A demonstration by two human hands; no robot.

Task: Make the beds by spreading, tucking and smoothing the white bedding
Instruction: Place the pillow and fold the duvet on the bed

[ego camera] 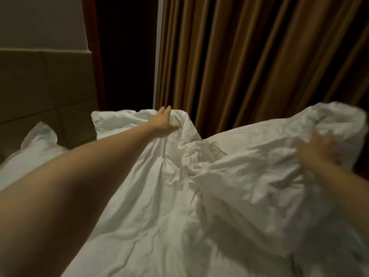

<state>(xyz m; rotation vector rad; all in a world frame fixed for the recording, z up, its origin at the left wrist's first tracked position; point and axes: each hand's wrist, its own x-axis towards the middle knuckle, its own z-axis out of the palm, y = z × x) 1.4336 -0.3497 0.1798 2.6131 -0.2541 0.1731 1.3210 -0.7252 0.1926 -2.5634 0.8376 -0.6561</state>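
A crumpled white duvet (pixel 179 196) covers the bed and fills the lower middle of the head view. My left hand (pixel 164 121) is stretched far forward with its fingers closed on a bunched fold at the duvet's far edge. My right hand (pixel 317 148), blurred, grips a raised wad of the same duvet at the right, lifted off the bed. A white pillow (pixel 40 144) lies at the left against the headboard.
A padded brown headboard (pixel 44 92) stands at the left. Long brown curtains (pixel 259 60) hang just behind the bed's far side. A dark gap (pixel 127 56) with a wooden frame lies between the wall and the curtains.
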